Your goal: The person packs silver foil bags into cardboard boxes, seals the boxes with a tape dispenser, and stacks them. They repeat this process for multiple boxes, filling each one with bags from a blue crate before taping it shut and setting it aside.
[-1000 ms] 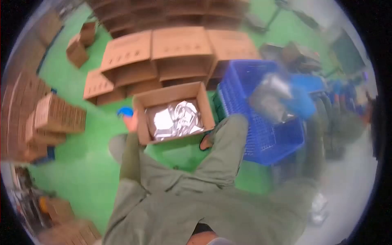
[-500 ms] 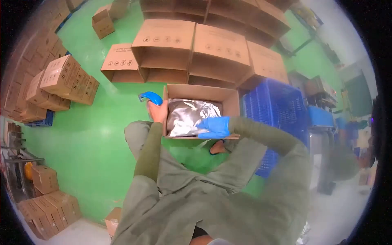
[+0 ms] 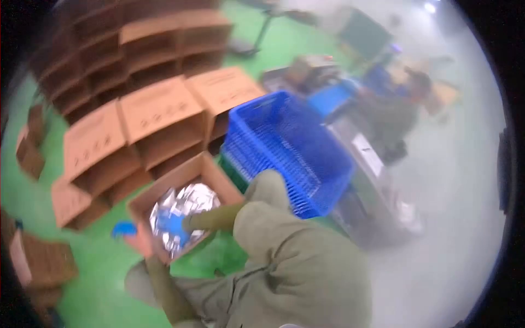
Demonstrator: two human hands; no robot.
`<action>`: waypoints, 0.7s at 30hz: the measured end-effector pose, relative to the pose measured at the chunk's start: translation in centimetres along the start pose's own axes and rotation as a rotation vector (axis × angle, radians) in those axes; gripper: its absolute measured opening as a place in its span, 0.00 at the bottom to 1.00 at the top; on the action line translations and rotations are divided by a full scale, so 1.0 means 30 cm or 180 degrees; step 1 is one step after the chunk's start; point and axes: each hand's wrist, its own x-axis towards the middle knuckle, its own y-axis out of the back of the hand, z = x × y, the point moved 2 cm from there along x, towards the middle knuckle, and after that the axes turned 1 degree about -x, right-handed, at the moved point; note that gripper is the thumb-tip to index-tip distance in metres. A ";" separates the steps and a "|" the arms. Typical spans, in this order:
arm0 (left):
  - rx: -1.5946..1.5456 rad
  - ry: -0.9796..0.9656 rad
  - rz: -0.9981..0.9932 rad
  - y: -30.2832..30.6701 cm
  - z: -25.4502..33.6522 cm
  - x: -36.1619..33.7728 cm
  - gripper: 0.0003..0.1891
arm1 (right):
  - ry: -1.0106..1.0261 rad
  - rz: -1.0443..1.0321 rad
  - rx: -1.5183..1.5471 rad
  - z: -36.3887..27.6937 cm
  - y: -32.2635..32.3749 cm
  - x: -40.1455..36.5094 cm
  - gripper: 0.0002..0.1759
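An open cardboard box (image 3: 223, 182) stands between my knees, with a shiny silver foil bag (image 3: 198, 198) inside. My right hand (image 3: 174, 224), in a blue glove, reaches into the box and lies on the foil with its fingers spread. At the box's left wall is my bare left hand (image 3: 141, 240), closed on a curved blue tape dispenser (image 3: 124, 228) that sticks out beyond the box. Motion blurs this hand, and the box wall hides part of its fingers.
An empty blue plastic crate (image 3: 322, 188) stands right of the box. Open cardboard cartons (image 3: 161, 106) lie stacked in front. More cartons (image 3: 46, 259) are at left. Another person (image 3: 385, 117) is at the far right, behind a grey bench-like surface (image 3: 355, 158).
My view has swung to the right, so the box now appears lower left and tilted. The right hand has moved further across the foil, towards the box's left side.
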 end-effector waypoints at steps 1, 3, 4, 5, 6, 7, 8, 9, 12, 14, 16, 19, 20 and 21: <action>0.0376 -0.0294 -0.0046 0.002 -0.041 0.023 0.19 | -0.0032 0.0194 0.0151 -0.006 0.039 -0.044 0.54; 0.0914 -0.0434 0.0093 0.038 -0.084 0.035 0.19 | -0.0380 0.0647 0.1231 0.016 0.051 -0.100 0.53; 0.0893 -0.0455 0.0068 0.060 -0.117 0.055 0.19 | -0.0403 0.0675 0.1220 0.026 0.061 -0.136 0.53; 0.0694 -0.0513 -0.0071 0.054 -0.141 0.067 0.19 | -0.0419 0.1356 0.0970 0.040 0.084 -0.225 0.50; 0.0496 -0.0565 -0.0212 0.054 -0.171 0.081 0.19 | -0.0433 0.2025 0.0706 0.046 0.107 -0.323 0.46; 0.0467 -0.0595 -0.0255 0.079 -0.222 0.108 0.19 | -0.0468 0.2067 0.0682 0.037 0.153 -0.426 0.46; 0.0661 -0.0486 -0.0251 0.103 -0.271 0.133 0.18 | -0.0719 0.2326 0.0284 0.031 0.212 -0.546 0.44; 0.0855 -0.0379 -0.0243 0.092 -0.293 0.147 0.18 | -0.0968 0.2573 -0.0120 0.026 0.248 -0.646 0.42; 0.0741 -0.0376 -0.0304 0.058 -0.169 0.104 0.17 | -0.1642 0.2263 -0.0335 0.072 0.216 -0.809 0.42; 0.0790 -0.0612 -0.0289 0.092 -0.309 0.177 0.17 | -0.1650 0.2192 -0.0310 0.067 0.164 -0.867 0.43; 0.0734 -0.0556 -0.0253 0.069 -0.242 0.135 0.17 | -0.1488 0.2277 -0.0233 0.057 0.086 -0.865 0.44; 0.0740 -0.0340 -0.0225 0.092 -0.233 0.144 0.16 | -0.1605 0.2513 -0.0117 0.082 0.062 -0.844 0.45; 0.0747 -0.0184 -0.0271 0.100 -0.257 0.159 0.16 | -0.1623 0.2629 -0.0110 0.087 0.052 -0.838 0.45; 0.0817 -0.0226 -0.0261 0.117 -0.282 0.176 0.16 | -0.1593 0.2669 -0.0040 0.084 0.040 -0.833 0.45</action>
